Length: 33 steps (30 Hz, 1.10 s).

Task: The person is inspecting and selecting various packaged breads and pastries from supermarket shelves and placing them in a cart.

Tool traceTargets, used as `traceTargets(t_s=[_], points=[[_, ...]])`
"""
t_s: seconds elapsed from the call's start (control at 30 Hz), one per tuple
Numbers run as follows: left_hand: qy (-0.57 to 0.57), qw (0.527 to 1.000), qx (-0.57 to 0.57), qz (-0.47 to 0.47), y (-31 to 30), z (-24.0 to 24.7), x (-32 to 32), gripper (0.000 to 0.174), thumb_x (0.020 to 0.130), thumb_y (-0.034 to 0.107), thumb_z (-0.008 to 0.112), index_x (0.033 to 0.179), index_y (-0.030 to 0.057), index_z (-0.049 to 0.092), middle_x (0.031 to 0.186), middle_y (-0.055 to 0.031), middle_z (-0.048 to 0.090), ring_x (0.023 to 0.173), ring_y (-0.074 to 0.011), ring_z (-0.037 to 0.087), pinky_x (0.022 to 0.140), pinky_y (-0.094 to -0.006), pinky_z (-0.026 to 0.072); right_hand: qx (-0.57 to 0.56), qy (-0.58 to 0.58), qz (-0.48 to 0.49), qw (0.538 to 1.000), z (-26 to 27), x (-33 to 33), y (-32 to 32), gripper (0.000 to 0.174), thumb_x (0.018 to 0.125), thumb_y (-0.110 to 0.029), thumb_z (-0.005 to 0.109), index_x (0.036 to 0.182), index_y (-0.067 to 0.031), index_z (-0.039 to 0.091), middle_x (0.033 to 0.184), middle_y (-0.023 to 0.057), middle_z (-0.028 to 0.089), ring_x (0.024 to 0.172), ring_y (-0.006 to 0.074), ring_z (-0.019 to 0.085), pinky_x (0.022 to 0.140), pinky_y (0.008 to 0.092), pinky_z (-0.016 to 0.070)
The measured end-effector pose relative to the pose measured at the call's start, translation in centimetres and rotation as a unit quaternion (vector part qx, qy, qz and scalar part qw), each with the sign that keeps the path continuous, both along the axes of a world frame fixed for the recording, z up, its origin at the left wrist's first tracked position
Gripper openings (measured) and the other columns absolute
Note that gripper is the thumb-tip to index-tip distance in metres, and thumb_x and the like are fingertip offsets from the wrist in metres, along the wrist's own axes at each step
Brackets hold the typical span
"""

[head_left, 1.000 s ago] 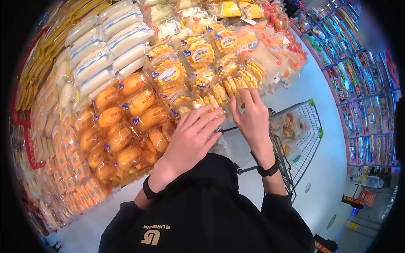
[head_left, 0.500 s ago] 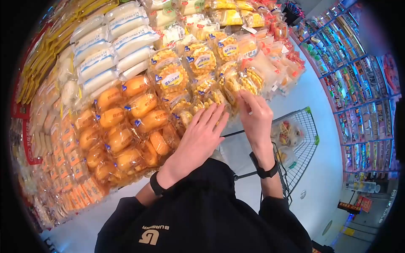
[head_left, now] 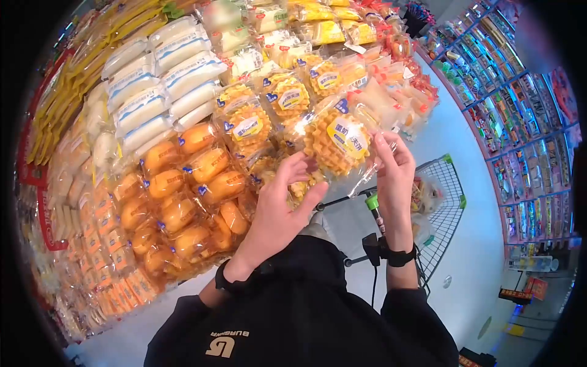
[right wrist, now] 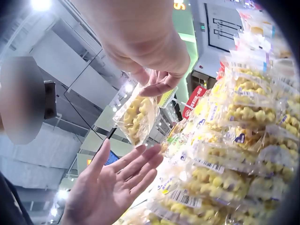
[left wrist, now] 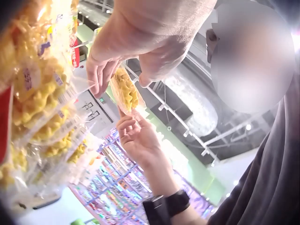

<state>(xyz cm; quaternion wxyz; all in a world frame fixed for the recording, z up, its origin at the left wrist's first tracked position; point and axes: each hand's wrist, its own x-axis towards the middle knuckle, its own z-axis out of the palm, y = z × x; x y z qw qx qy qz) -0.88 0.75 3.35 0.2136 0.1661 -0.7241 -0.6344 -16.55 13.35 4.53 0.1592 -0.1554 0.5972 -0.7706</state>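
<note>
A clear packet of waffles (head_left: 336, 147) with a white and yellow label is held up above the display. My right hand (head_left: 397, 180) pinches it by its right edge between thumb and fingers. On the packet's other side, my left hand (head_left: 278, 205) has its fingers spread and thumb apart, holding nothing. The right wrist view shows the left palm (right wrist: 105, 192) facing up, just below the hanging waffle packet (right wrist: 137, 117). More waffle packets (head_left: 247, 128) lie in rows behind and beneath the held one.
Bagged orange-brown buns (head_left: 195, 183) lie left of the waffles, with white wrapped packs (head_left: 140, 104) beyond them. A wire shopping cart (head_left: 449, 183) with packets inside stands at the right. Stocked shelves (head_left: 526, 134) line the far right side.
My right hand has lifted a waffle packet from the front of the pile and turned its label upward. The left hand has come off the packets beside it, its thumb spreading apart.
</note>
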Motion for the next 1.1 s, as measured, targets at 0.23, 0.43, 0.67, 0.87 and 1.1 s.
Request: traceTargets(t_s=[0.23, 0.43, 0.67, 0.87, 1.1], points=[[0.111, 0.965, 0.237, -0.011, -0.5, 0.7, -0.2, 0.065, 0.089, 0.001, 0.068, 0.143, -0.0022, 0.033, 0.108, -0.0107, 0.064, 0.096, -0.014, 0.064, 0.081, -0.0261, 0.052, 0.077, 0.086, 0.077, 0.99, -1.0, 2.1, -1.2, 0.022, 0.097, -0.016, 0.06, 0.111, -0.0002, 0.063, 0.106, 0.0058, 0.066, 0.091, 0.009, 0.06, 0.075, 0.0232, 0.0475], [0.106, 0.981, 0.159, 0.026, -1.0, 0.7, -0.4, 0.068, 0.086, 0.001, 0.071, 0.144, -0.002, 0.034, 0.092, -0.0049, 0.06, 0.085, -0.01, 0.061, 0.075, -0.0237, 0.0502, 0.099, 0.251, 0.136, 0.953, -1.3, 4.1, -1.3, 0.022, 0.097, -0.008, 0.055, 0.114, 0.0059, 0.059, 0.109, 0.0103, 0.065, 0.098, 0.0137, 0.06, 0.089, 0.0294, 0.0484], [0.111, 0.987, 0.11, 0.026, -1.3, 0.8, -0.4, 0.067, 0.085, -0.001, 0.071, 0.143, -0.0027, 0.036, 0.09, -0.0032, 0.057, 0.087, -0.0079, 0.058, 0.076, -0.0225, 0.0484, 0.058, 0.178, 0.141, 0.972, -1.2, 4.7, -1.4, 0.025, 0.096, -0.003, 0.054, 0.119, 0.0063, 0.058, 0.105, 0.0098, 0.064, 0.096, 0.0118, 0.06, 0.086, 0.0274, 0.0492], [0.105, 0.989, 0.107, 0.008, -1.0, 1.3, 0.0, 0.067, 0.088, -0.001, 0.066, 0.146, -0.0009, 0.032, 0.098, -0.0041, 0.055, 0.093, -0.0109, 0.056, 0.087, -0.0257, 0.046, 0.042, 0.184, 0.143, 0.972, -1.0, 5.0, -1.2, 0.025, 0.096, -0.003, 0.053, 0.12, 0.0064, 0.056, 0.105, 0.0096, 0.063, 0.096, 0.0115, 0.059, 0.084, 0.0266, 0.0485], [0.121, 0.988, 0.089, 0.024, -0.9, 0.8, -0.3, 0.068, 0.085, 0.0, 0.072, 0.143, 0.0003, 0.038, 0.091, -0.004, 0.055, 0.085, -0.0088, 0.057, 0.076, -0.0242, 0.0504, 0.054, 0.187, 0.15, 0.969, -1.1, 5.0, -1.0, 0.027, 0.098, -0.009, 0.054, 0.121, 0.0054, 0.054, 0.102, 0.0076, 0.062, 0.092, 0.0103, 0.059, 0.08, 0.0248, 0.0468]])
